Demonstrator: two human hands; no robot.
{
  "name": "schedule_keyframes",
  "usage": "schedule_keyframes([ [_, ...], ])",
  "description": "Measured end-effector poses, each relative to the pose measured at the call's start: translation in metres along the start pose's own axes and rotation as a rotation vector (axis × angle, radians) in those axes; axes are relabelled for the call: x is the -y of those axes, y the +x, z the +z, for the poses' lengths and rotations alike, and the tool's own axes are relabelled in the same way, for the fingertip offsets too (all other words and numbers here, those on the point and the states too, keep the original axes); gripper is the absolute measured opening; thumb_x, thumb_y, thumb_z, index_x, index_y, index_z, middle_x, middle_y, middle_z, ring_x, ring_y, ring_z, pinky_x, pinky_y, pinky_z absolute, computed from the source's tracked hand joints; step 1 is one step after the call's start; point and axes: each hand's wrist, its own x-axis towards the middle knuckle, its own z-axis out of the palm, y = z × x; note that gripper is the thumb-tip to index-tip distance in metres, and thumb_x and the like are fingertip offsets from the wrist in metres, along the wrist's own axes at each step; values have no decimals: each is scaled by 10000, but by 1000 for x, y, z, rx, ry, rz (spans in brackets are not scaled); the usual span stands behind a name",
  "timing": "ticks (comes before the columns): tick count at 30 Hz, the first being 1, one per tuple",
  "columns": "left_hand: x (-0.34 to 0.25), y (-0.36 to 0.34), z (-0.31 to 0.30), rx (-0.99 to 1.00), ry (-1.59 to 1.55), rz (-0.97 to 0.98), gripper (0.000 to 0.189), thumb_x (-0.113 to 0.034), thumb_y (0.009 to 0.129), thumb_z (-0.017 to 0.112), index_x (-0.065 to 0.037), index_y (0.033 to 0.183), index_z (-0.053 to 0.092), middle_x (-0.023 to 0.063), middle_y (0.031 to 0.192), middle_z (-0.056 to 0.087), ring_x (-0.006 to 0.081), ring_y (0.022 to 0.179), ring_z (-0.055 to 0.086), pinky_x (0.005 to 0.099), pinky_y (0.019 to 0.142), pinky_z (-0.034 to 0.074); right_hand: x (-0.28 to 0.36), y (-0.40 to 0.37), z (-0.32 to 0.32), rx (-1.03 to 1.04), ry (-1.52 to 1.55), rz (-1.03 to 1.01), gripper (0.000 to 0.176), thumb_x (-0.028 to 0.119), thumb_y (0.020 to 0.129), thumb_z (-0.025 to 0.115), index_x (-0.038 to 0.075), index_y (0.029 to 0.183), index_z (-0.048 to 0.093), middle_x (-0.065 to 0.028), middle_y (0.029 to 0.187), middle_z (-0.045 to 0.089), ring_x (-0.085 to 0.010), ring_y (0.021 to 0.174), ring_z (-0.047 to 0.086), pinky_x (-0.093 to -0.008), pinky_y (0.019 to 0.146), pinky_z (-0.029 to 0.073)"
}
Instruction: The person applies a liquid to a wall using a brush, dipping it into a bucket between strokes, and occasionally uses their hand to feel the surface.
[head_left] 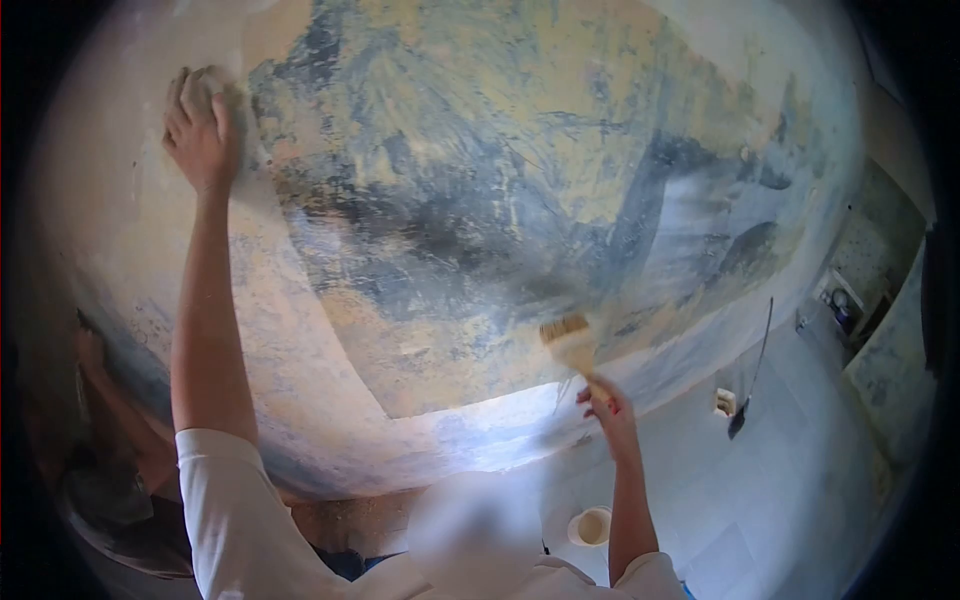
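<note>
Right hand [610, 405]: closed tight round the wooden handle of a flat pale-bristled paintbrush [572, 340]; arm raised, wrist bent back.
Brush position: bristles point upward and touch the mottled blue-grey and ochre plaster wall [480, 200], at the lower edge of its darker patch. Judged to be held this way so the bristle tips meet the surface squarely.
Left hand [200, 125]: high on the wall's pale upper-left area, arm at full stretch. Fingers are bent over a small pale lump, possibly a pad; it cannot be told whether the hand grips it or only presses on the wall.
Left-hand placing: judged a steadying or rubbing contact; not confirmed.
Below: round white plastic tub [590, 525], near the right forearm.
Right of brush: white wall socket [725, 402] and dark hanging cable [757, 360], well apart from it.
Clothing: white short sleeve [230, 500].
</note>
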Motion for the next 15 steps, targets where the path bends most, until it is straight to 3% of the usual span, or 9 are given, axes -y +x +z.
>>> schedule_keyframes([
  [2,2,-2,0,4,2,-7,464,-364,970,442,-195,1403,456,5,1491,413,214,1382,358,432,1092,258,45,15,24,143,4,-331,259,157,960,566,4,1164,614,-73,915,632,-178,847,617,-301,746,493],
  [3,3,-1,0,4,19,-3,464,-364,970,442,-195,1403,456,5,1491,413,214,1382,358,432,1092,258,64,16,36,160,8,-329,259,157,960,566,4,1164,614,-73,915,632,-178,847,617,-301,746,493],
  [5,1,-2,-1,-6,-9,-2,462,-357,966,443,-194,1398,454,7,1484,420,213,1383,359,433,1093,256,91,18,54,-75,118,-684,181,151,951,569,-7,1037,595,-82,895,620,-183,836,594,-321,757,486],
  [6,1,-2,-1,-7,-12,1,461,-353,963,441,-195,1395,454,12,1477,427,213,1386,358,433,1095,254,93,22,59,-59,115,-685,181,151,951,569,-7,1037,595,-82,895,620,-183,836,594,-321,757,486],
  [8,0,0,-3,-14,-40,-17,456,-347,962,443,-198,1393,455,17,1474,430,213,1386,356,432,1096,252,95,32,66,-305,49,-1137,178,137,947,559,-16,1038,556,-69,902,579,-145,786,548,-280,731,462],
  [9,-1,-2,-4,-9,-84,-28,452,-340,961,444,-201,1391,456,22,1472,433,212,1387,354,432,1097,251,85,31,72,-287,39,-1127,178,137,947,559,-16,1038,556,-69,902,579,-145,786,548,-280,731,462],
  [11,-3,-2,-5,3,-85,-50,481,-397,966,406,-209,1407,450,37,1474,431,241,1379,359,443,1096,248,46,26,87,-380,-259,-875,117,104,954,567,7,1018,559,-44,887,571,-104,765,515,-251,687,439],
  [13,-7,-2,-9,5,-94,-20,492,-407,981,382,-178,1412,444,27,1480,425,241,1371,372,432,1090,257,-3,17,93,-42,-265,-464,104,85,932,611,9,996,581,-21,883,593,-98,780,543,-253,715,448],
  [15,15,-3,8,11,-50,-29,507,-430,978,374,-185,1417,442,27,1478,430,245,1372,370,437,1091,254,-44,5,104,70,-148,-118,137,119,940,621,22,1030,588,-28,908,606,-75,769,550,-235,672,453],
])
